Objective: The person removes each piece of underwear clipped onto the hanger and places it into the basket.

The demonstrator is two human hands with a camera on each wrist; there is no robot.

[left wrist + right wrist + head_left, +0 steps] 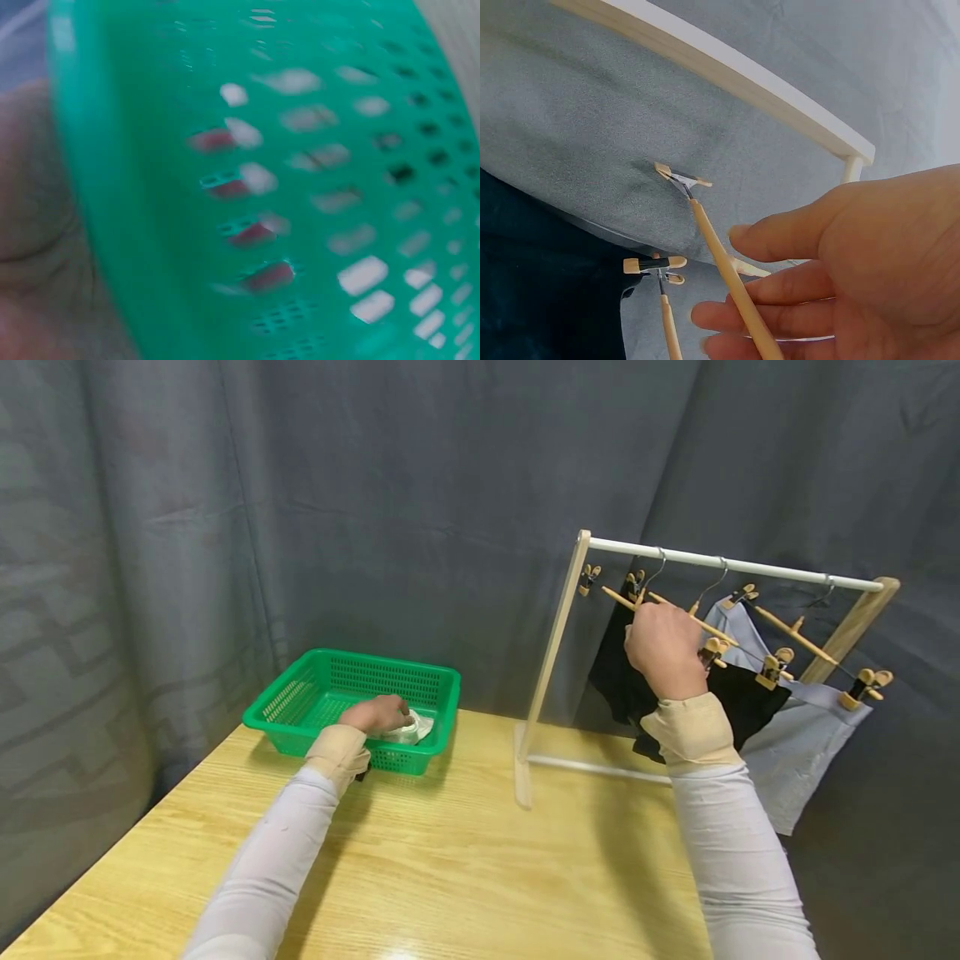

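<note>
My left hand (378,713) reaches over the near rim of a green plastic basket (442,693), its fingers gripping a bunched white cloth (420,727) inside. In the left wrist view, the perforated basket wall (165,225) hides most of that work; bits of white and pinkish red show through the holes. On the right, my right hand (663,647) is at the nearest wooden clip hanger (739,292) on the rack. Its thumb and loosely extended fingers lie around the bar, with the thumb tip close beside it. The hanger's far clip (682,178) holds no garment.
The small wooden rack (555,643) has a white top rail (697,558). Behind the nearest hanger, a second one carries black shorts (750,697) and a third carries light grey shorts (802,735), each by its clips. A grey curtain (450,527) hangs behind the wooden table (465,860).
</note>
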